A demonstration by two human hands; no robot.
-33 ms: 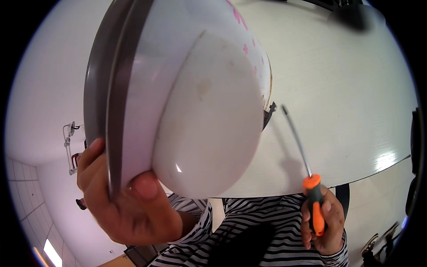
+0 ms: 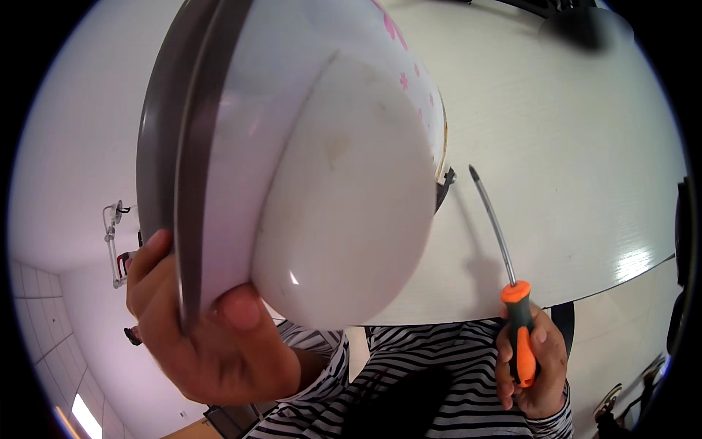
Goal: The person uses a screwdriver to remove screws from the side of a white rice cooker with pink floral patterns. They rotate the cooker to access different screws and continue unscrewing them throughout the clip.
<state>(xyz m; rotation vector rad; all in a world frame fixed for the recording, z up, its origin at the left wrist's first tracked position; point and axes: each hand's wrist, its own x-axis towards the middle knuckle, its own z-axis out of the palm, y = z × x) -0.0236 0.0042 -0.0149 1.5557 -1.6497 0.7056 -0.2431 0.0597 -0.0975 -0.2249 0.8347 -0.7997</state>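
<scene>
My left hand (image 2: 212, 336) grips the lower edge of a large white appliance body (image 2: 241, 139), thumb on its white side and fingers round its grey rim (image 2: 191, 168). Held up on its side, the body has pink flowers on it and a smooth white rounded panel (image 2: 344, 197) facing me. What kind of appliance it is, I cannot tell. A small dark part (image 2: 444, 189) sticks out at its right side. My right hand (image 2: 537, 358) is closed round the orange and dark green handle of a screwdriver (image 2: 521, 329). The screwdriver's tip points up, apart from the appliance body.
A white table (image 2: 556, 175) lies under the work, its curved edge near my striped clothes. A blurred dark object (image 2: 578, 29) stands at the far right. Beyond the table's right edge, a shoe (image 2: 608, 401) shows on the floor.
The screwdriver has shifted slightly right, its tip a little higher. The appliance body in my left hand has barely moved.
</scene>
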